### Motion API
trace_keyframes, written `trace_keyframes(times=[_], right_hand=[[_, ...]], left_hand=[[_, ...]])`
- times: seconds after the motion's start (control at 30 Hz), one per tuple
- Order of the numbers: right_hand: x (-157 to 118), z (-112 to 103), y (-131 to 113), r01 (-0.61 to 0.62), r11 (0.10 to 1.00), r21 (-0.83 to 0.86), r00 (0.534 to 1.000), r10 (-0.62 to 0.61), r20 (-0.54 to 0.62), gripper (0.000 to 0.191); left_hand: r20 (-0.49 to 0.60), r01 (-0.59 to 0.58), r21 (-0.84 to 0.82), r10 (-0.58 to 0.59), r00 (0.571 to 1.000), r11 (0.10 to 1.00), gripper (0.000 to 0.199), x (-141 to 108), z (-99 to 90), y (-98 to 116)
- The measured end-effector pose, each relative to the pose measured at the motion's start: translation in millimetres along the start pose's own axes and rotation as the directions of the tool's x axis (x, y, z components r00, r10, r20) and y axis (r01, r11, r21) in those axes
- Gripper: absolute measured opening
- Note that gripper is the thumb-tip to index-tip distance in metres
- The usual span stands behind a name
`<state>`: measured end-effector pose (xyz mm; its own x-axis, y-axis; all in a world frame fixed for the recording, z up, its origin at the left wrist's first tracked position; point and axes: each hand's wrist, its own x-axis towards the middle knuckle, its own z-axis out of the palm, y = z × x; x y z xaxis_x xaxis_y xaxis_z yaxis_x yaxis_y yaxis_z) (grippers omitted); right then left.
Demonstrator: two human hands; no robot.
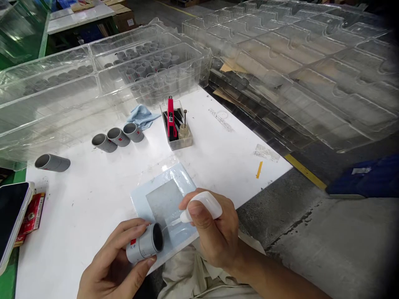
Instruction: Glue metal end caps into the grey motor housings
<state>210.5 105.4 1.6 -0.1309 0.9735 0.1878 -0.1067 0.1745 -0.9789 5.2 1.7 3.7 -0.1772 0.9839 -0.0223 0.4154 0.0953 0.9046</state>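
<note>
At the table's front edge, my left hand (116, 259) grips a grey tube (140, 248) with a red mark, its open end facing right. My right hand (215, 232) is closed round a small white squeeze bottle (207, 205). The bottle's thin nozzle points left, close to the tube's rim; whether they touch I cannot tell. Beneath lies a light blue sheet (183, 174) under clear film, with a grey square (165, 201) on it. Three grey tubes (118, 137) stand in a row further back, and another grey tube (52, 162) lies to their left.
Behind the tubes are a blue cloth (141, 116) and a clear box (182, 143) holding a red cutter (171, 118). Clear trays (149, 70) with many tubes line the back. A phone (14, 216) is at the left edge; stacked clear trays (299, 70) fill the right.
</note>
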Motion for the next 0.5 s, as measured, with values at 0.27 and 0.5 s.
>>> trace_keyframes(times=[0.27, 0.5], right_hand=[[0.3, 0.2, -2.3, -0.023, 1.0, 0.015, 1.0, 0.023, -0.003, 0.037], [-1.3, 0.3, -1.3, -0.014, 1.0, -0.016, 1.0, 0.014, -0.027, 0.033]], left_hand=[[-0.017, 0.016, 0.0, -0.016, 1.0, 1.0, 0.042, 1.3, 0.4, 4.1], [-0.013, 0.029, 0.005, -0.029, 0.999, 1.0, 0.043, 1.9, -3.4, 5.3]])
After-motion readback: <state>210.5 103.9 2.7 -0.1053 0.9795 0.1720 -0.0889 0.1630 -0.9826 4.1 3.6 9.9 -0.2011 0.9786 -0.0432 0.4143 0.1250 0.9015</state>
